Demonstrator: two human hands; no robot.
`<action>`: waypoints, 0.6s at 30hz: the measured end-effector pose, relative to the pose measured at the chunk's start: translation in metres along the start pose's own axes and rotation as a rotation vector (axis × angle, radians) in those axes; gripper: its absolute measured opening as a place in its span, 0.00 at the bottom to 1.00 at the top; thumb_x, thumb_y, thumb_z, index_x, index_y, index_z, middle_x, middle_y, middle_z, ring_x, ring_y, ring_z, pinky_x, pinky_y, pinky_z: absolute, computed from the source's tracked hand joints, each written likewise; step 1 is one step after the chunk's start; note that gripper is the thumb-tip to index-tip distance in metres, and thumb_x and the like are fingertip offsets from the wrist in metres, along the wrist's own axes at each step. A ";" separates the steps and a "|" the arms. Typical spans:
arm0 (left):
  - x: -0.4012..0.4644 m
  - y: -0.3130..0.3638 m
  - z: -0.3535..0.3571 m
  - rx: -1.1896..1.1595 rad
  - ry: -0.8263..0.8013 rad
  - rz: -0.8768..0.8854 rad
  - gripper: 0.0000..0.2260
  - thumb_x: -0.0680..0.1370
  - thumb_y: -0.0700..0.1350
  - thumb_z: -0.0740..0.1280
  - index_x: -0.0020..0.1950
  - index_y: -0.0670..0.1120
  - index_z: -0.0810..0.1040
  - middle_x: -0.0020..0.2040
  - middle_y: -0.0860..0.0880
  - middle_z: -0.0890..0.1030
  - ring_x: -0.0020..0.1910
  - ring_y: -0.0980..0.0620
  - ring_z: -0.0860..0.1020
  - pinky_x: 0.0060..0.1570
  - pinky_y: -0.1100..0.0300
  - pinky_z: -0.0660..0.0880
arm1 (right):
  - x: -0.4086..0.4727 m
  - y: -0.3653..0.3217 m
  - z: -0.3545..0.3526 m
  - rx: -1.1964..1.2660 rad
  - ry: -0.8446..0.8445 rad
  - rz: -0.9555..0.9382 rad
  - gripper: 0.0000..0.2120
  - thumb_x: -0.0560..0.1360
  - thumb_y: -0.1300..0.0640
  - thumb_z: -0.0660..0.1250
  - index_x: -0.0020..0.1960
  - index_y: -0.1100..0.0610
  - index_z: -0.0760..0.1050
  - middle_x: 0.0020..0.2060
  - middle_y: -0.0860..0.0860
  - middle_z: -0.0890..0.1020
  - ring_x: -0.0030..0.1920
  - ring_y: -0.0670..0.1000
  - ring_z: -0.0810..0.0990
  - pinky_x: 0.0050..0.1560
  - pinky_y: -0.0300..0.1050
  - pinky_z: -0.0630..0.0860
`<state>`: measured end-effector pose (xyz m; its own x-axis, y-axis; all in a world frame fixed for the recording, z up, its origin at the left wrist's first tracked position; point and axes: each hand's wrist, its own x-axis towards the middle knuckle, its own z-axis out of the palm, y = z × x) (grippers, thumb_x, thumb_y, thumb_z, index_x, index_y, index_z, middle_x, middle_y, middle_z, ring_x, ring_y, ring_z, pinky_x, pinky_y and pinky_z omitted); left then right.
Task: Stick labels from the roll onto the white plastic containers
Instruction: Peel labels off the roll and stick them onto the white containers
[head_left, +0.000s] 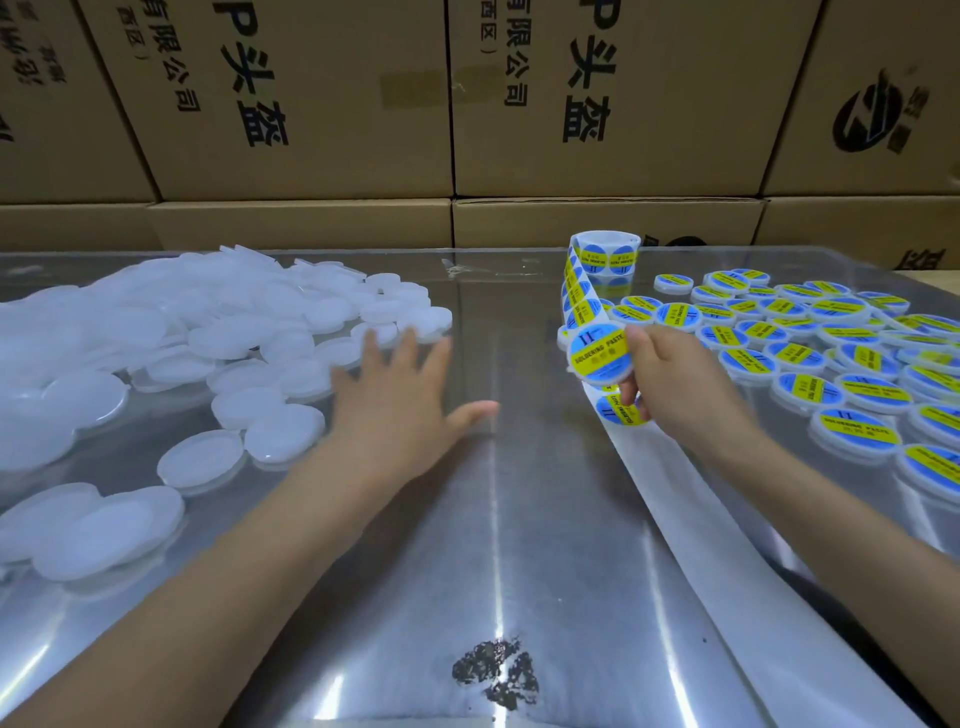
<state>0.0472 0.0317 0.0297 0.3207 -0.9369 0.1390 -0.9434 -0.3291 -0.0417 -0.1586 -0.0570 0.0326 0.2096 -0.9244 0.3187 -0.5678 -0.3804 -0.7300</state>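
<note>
A heap of unlabelled white plastic containers (171, 353) covers the left of the steel table. My left hand (400, 400) is spread flat, fingers apart, reaching toward the heap's near edge and holding nothing. My right hand (670, 384) pinches a white container bearing a blue-and-yellow label (597, 353), together with the label strip below it. The label roll (608, 257) stands upright at the back, its strip running down to my right hand. Spent backing tape (727, 545) trails toward the near right edge.
Several labelled containers (831, 364) lie spread over the right of the table. Stacked cardboard boxes (452, 104) form a wall behind the table (493, 545). A dark worn patch (493, 670) marks the steel surface near me.
</note>
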 end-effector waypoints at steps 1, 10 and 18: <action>0.002 -0.010 0.002 0.024 -0.112 -0.114 0.37 0.72 0.73 0.45 0.77 0.55 0.49 0.78 0.50 0.48 0.76 0.39 0.46 0.68 0.36 0.54 | 0.002 0.004 -0.002 -0.099 0.014 0.006 0.20 0.82 0.52 0.49 0.41 0.60 0.72 0.32 0.53 0.80 0.34 0.56 0.77 0.43 0.50 0.75; 0.007 -0.016 0.010 0.004 -0.218 -0.176 0.39 0.73 0.72 0.43 0.68 0.43 0.66 0.69 0.44 0.67 0.67 0.42 0.67 0.65 0.42 0.64 | 0.013 0.020 -0.014 -0.426 -0.117 0.208 0.11 0.79 0.63 0.58 0.49 0.63 0.79 0.39 0.58 0.83 0.48 0.61 0.80 0.53 0.50 0.75; 0.001 0.008 0.012 -0.347 -0.038 0.366 0.26 0.77 0.63 0.55 0.72 0.52 0.64 0.74 0.56 0.61 0.71 0.56 0.63 0.64 0.61 0.61 | 0.013 0.026 -0.021 -0.653 0.021 0.262 0.12 0.78 0.59 0.54 0.52 0.62 0.75 0.53 0.62 0.79 0.54 0.62 0.76 0.45 0.48 0.66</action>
<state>0.0411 0.0271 0.0177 -0.0394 -0.9894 0.1400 -0.9652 0.0739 0.2509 -0.1871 -0.0786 0.0303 -0.0107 -0.9801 0.1981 -0.9607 -0.0449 -0.2741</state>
